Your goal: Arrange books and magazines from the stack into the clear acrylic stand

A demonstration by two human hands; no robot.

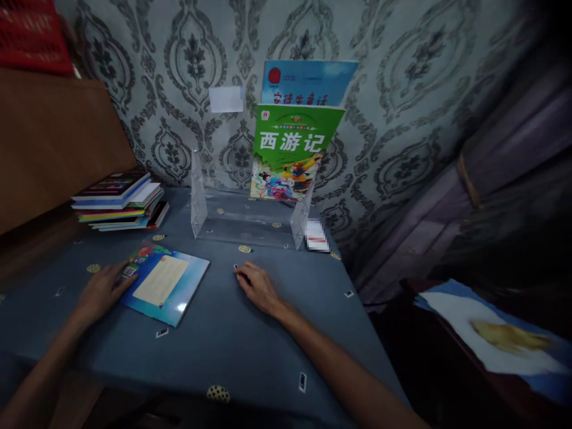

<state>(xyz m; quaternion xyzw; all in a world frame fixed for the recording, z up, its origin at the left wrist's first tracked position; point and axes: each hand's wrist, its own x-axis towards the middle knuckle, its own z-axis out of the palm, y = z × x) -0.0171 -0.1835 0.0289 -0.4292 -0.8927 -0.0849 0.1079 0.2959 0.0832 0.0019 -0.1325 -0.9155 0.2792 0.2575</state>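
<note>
A blue book [195,280] with a cream text panel and a barcode lies flat on the table at the left front. At its left edge is my left hand [100,290], closed on the book, thumb over the cover by the barcode. My right hand [259,289] rests on the tablecloth to the right of the book, its fingers curled in with nothing visible in them. Behind it stands a clear acrylic rack [199,196]. A green picture book [290,146] stands upright at the rack's right side, in front of a blue book [308,80].
A stack of books [118,199] sits at the back left, beside a brown wooden panel [58,143]. A small white packet [316,234] lies by the rack's right end. Patterned wallpaper [192,53] backs the blue-grey table [250,351]. A purple curtain [491,149] hangs right.
</note>
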